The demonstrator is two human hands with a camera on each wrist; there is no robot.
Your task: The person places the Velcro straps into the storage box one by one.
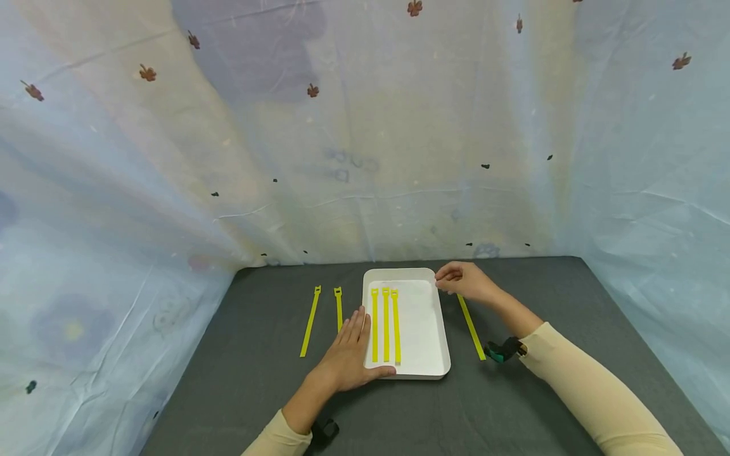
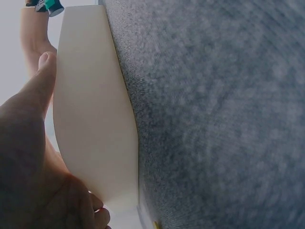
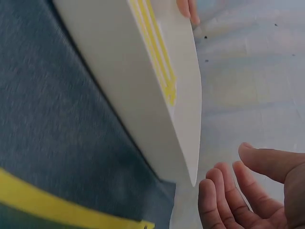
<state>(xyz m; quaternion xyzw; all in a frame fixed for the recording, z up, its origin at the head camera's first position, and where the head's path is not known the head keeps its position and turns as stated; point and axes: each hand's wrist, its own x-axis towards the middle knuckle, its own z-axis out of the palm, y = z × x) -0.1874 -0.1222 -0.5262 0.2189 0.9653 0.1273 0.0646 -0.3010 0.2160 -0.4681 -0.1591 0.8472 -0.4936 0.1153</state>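
A white rectangular tray lies on the dark cloth with three yellow cable straps side by side in its left half, slotted heads at the far end. My left hand rests along the tray's left edge, fingers straight, thumb at the near rim; the left wrist view shows the tray's pale outer wall. My right hand is beside the far right corner. Its fingers are loosely bent, with a gap to the thumb and nothing held in the right wrist view. Another yellow strap lies below it, its far end hidden.
Left of the tray, two more yellow straps lie on the cloth: one outer strap and one inner strap, partly covered by my left hand. A patterned curtain hangs behind the table and along both sides.
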